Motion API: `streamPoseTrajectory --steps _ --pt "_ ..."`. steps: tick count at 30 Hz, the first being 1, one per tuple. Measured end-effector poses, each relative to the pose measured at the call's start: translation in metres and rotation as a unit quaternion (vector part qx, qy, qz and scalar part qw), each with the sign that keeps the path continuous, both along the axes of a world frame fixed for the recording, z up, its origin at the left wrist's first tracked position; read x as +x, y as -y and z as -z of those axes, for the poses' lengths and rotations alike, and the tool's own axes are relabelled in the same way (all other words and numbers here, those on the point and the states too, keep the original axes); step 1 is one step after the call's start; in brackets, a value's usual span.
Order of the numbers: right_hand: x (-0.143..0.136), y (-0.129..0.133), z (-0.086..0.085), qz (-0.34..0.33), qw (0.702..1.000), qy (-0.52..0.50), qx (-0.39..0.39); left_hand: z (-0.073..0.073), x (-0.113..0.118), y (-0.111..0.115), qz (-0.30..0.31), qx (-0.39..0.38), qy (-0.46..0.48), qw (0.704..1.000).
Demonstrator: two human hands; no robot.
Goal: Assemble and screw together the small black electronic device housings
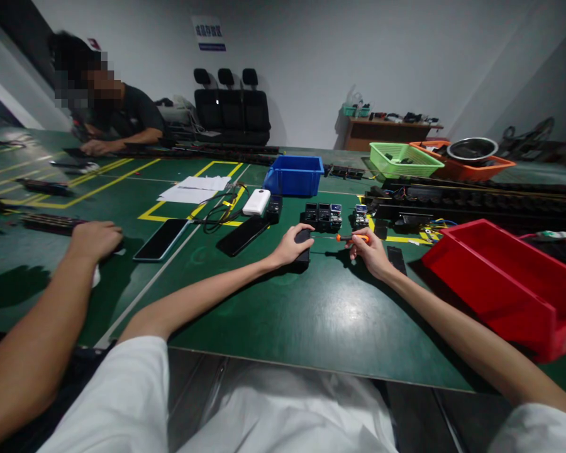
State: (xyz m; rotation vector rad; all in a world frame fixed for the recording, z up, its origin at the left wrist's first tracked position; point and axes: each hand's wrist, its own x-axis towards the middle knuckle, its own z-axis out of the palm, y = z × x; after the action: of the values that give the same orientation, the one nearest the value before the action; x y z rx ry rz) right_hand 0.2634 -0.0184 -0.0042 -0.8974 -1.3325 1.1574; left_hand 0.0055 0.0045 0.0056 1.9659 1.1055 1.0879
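Head view: a black block (304,257) stands on the green bench (264,308) at the centre of the frame, dark, boxy and plain-sided, its top largely covered by fingers. The left hand (293,246) grips it from above. The right hand (370,253), just right of centre, pinches a screwdriver (352,238) by its orange and black handle; the thin shaft points left at the block, and whether the tip touches cannot be told.

Just behind, several small modules (323,216), black with shiny metal parts, sit close in a row, with one more module (360,216) apart to the right. A black strip (396,260) lies beside the right wrist.

Farther back, upper centre, is a blue bin (302,178), its contents hidden by its walls. At the right, a large red bin (490,283) crowds the right forearm. Upper right, a green basket (390,167) holds a few dark pieces; behind it, an orange basket (483,171) carries a metal bowl (472,151) and dark items. Long black rails (453,204) run between baskets and red bin.

Left of centre lie a dark phone (243,236), a white power bank (256,202), tangled cables (219,211), papers (195,188) and a blue-edged phone (162,240). A co-worker's arm (51,321) reaches in at lower left; another person (132,113) leans over the bench at upper left.
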Motion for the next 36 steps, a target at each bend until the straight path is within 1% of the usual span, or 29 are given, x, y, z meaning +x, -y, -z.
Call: streamPoseTrajectory --steps 13,21,29,36 --pt "0.0019 -0.0026 0.0027 0.011 0.999 0.027 -0.025 0.001 -0.0001 -0.0011 0.004 0.0 -0.003 1.0" --pt "0.0044 -0.0033 -0.0003 0.0 0.998 -0.031 -0.056 0.0003 0.0007 -0.0005 0.003 -0.003 0.001 1.0" --pt "0.0033 -0.0013 -0.0004 -0.008 0.999 -0.028 -0.035 -0.0013 0.0004 0.0001 0.005 -0.002 -0.004 1.0" --pt "0.001 0.0014 -0.0047 0.004 1.0 0.006 -0.027 -0.0008 0.0002 -0.0004 0.006 0.003 -0.011 1.0"
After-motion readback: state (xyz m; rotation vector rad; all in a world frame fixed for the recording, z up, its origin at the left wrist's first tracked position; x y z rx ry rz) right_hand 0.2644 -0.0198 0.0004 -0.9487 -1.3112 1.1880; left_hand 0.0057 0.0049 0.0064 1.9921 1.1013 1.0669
